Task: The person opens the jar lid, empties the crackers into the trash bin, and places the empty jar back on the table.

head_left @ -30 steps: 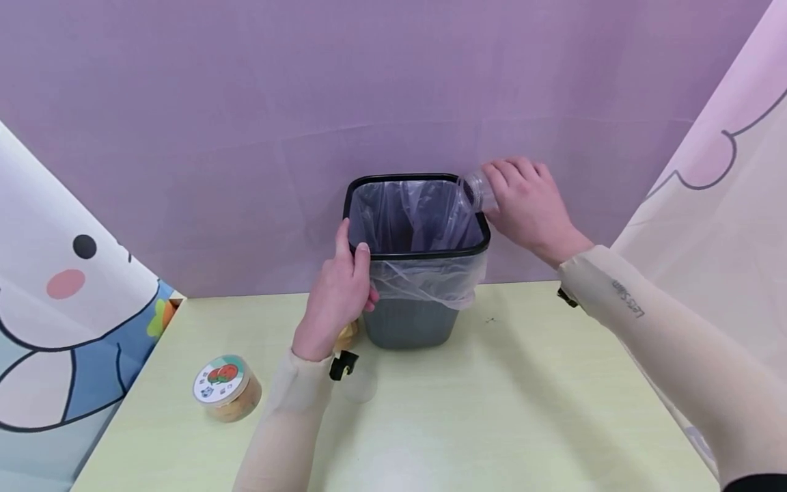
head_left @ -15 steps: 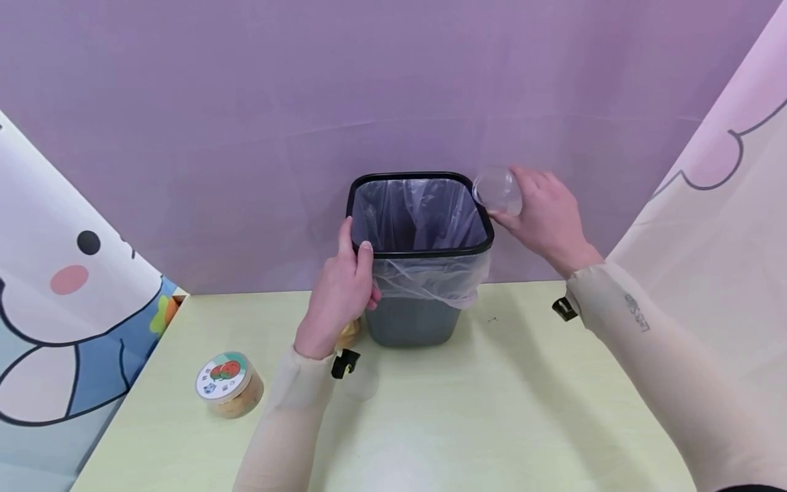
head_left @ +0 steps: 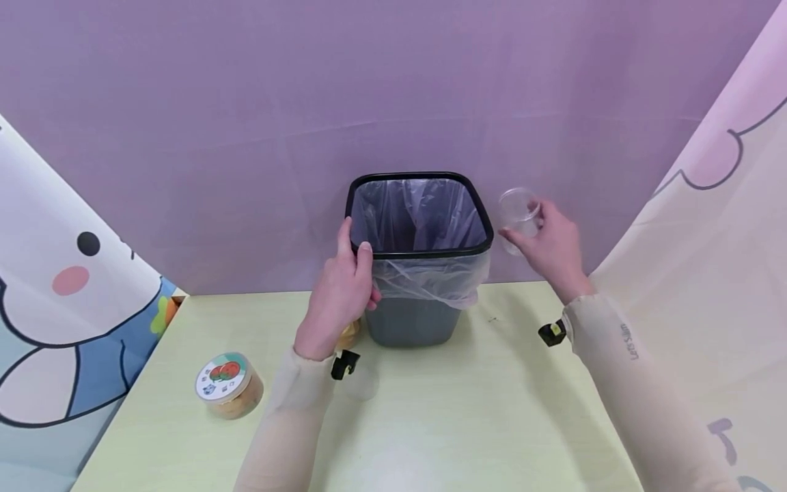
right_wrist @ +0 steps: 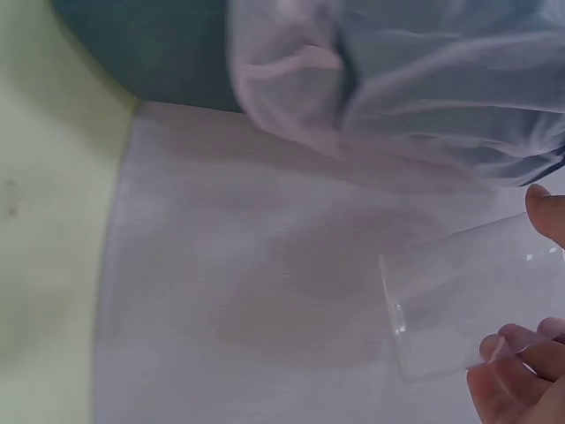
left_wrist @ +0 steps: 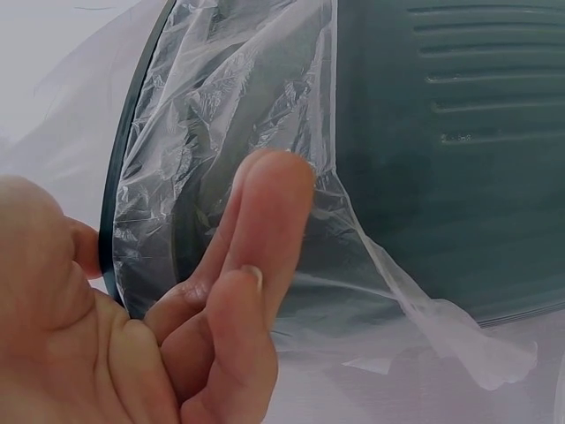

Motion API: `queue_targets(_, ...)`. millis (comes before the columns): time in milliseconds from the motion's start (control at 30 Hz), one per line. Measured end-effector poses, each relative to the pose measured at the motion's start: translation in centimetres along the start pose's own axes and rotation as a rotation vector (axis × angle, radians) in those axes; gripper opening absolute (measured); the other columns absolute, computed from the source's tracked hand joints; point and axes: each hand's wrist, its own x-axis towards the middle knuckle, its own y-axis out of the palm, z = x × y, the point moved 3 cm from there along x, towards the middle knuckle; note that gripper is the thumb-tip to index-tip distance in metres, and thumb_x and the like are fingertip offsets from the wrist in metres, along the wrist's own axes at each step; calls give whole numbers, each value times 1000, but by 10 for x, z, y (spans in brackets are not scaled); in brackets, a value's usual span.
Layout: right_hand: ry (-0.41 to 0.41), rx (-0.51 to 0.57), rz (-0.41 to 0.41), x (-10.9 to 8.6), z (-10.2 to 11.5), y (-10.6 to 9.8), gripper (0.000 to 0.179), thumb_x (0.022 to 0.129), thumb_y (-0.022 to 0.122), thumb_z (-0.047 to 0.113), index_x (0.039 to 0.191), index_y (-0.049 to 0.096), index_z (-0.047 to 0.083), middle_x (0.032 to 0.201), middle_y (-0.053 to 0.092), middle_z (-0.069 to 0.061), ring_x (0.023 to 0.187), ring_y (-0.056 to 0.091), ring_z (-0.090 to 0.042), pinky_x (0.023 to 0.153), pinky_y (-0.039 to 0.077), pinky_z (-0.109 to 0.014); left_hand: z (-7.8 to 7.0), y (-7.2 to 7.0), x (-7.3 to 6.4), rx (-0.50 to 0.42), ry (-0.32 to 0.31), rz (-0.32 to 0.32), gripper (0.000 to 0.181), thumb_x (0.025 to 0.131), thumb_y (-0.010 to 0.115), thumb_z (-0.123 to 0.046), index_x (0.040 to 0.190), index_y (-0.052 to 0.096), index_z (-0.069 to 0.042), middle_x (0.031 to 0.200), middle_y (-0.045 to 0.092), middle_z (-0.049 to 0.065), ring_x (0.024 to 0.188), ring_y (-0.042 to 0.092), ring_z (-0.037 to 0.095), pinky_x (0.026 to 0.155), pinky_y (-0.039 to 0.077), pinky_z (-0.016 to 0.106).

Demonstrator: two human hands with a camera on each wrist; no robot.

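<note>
A grey trash bin (head_left: 413,324) with a black rim and a clear plastic liner (head_left: 430,280) folded over its edge stands by the back wall. My left hand (head_left: 337,294) grips the bin's rim at the front left corner; in the left wrist view its fingers (left_wrist: 269,212) lie along the liner outside. To the right of the bin, my right hand (head_left: 553,242) holds a clear plastic jar (head_left: 516,208) roughly upright, mouth up. The right wrist view shows the jar's see-through wall (right_wrist: 459,296) between thumb and fingers, with nothing visible inside.
A lidded jar (head_left: 229,386) with a tomato-like picture on top and tan contents stands at the left. A golden item (head_left: 348,336) is partly hidden behind my left hand. A faint clear disc (head_left: 363,384) lies by my left wrist. Purple cloth (head_left: 246,150) hangs behind.
My right hand has drawn the jar from over the bin's right rim out to the right and lower, turning it from tilted to upright. The left hand keeps its hold on the rim.
</note>
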Motion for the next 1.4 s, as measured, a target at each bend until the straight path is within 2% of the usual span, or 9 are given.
queue_targets(433,94,53,51,-43,-51,45,60,83,81,35,118,50,-2,109,63,-29,97,61,-45,81,48,-57,-1,0,-1,4,-3,-7,66,106,25,-50,160,-3,-27,60,65,-1,55,67,25,66,50,39)
queue_targets(767,160,67,103,-70,-89,69,63,84,79,36,120,47,-5,114,60,-30,101,60,-45,86,47,-57,-1,0,-1,2,-2,-15,66,106,25,-51,160,-2,-27,59,65,-1,53,67,23,68,50,39)
queue_targets(933,195,57,122,-82,-102,76,67,85,78,40,122,47,-5,119,59,-33,107,59,-48,88,46,-59,0,1,-1,2,-4,-12,66,106,25,-52,160,-3,-28,60,65,0,54,67,24,64,50,39)
queue_targets(1167,260,83,146,-96,-114,84,69,85,77,45,122,46,-5,119,58,-31,107,58,-47,88,46,-58,0,1,-1,-1,2,-18,66,106,25,-52,160,-3,-28,60,65,-1,54,67,25,62,50,38)
queue_targets(1400,309,128,185,-107,-122,91,79,88,73,49,133,43,-8,130,54,-31,114,55,-46,96,44,-56,0,1,-2,3,9,-23,66,106,25,-51,160,-2,-27,60,65,-1,54,67,25,64,50,38)
